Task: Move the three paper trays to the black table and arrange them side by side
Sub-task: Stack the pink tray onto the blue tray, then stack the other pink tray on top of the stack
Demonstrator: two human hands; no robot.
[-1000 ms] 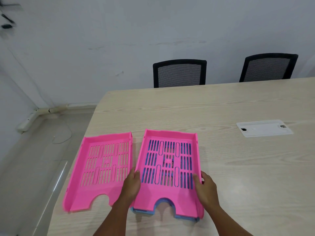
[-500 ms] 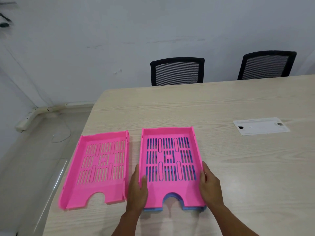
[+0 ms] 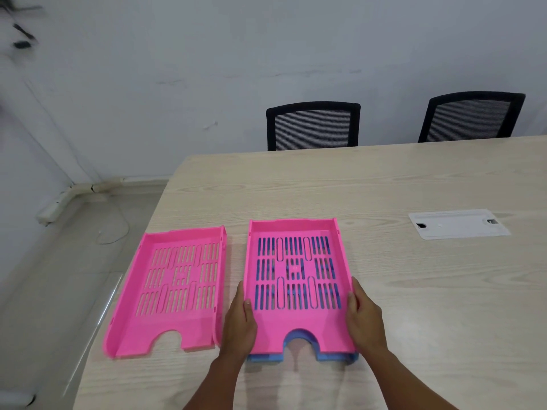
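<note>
Both hands, left (image 3: 239, 324) and right (image 3: 363, 321), in closed grip on pink tray (image 3: 296, 279) stacked over blue tray (image 3: 334, 357), right of second pink tray (image 3: 174, 288) on surface (image 3: 414, 291). Risk: blue tray clinging, then dropping, if lifted.

bright, even | soft shadows | top-left corner blurred | wide-angle bowing

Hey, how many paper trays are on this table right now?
3. One pink tray lies alone at the left; a second pink tray is stacked on a blue tray, held between the left hand and right hand.
</note>
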